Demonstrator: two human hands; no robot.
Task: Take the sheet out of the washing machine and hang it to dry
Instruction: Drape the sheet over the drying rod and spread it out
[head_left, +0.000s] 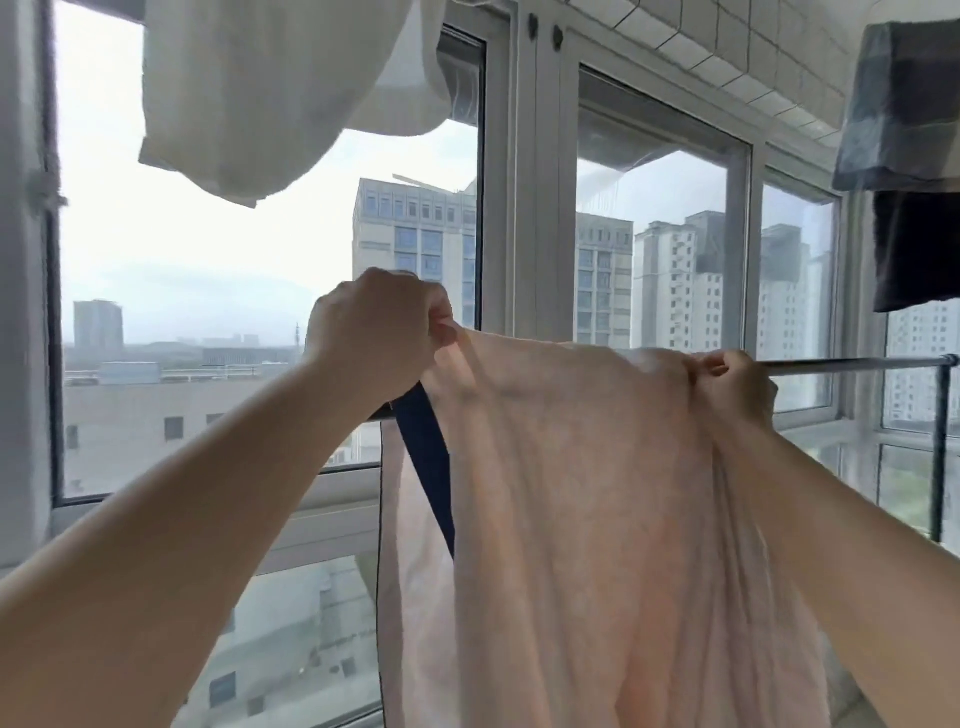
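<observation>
In the head view, the hanging step is under way. The sheet (582, 493), pale pink with a dark blue edge, is draped over a metal rail (852, 364) that runs across in front of the window (260, 260); most of the cloth hangs down toward the person, and a thinner layer shows behind it on the window side. The left hand (379, 327) is raised just above the rail, its fingers pinched shut on the sheet's upper left edge, lifting it. The right hand (732, 382) is at rail height, thumb and fingers clamped on a bunched fold of the sheet right beside the rail. The washing machine is not in view, so the taking-out part looks done.

Other laundry hangs nearby: a white cloth (291, 93) overhead at left, and a grey-blue checked towel (904, 104) with a dark cloth (914, 249) below it at right, both well apart from the sheet.

The next move seems to call for pulling the two grips apart along the rail to spread the bunched cloth flat, with bare rail free to the right, then evening the drop on both sides so it does not slide off.
</observation>
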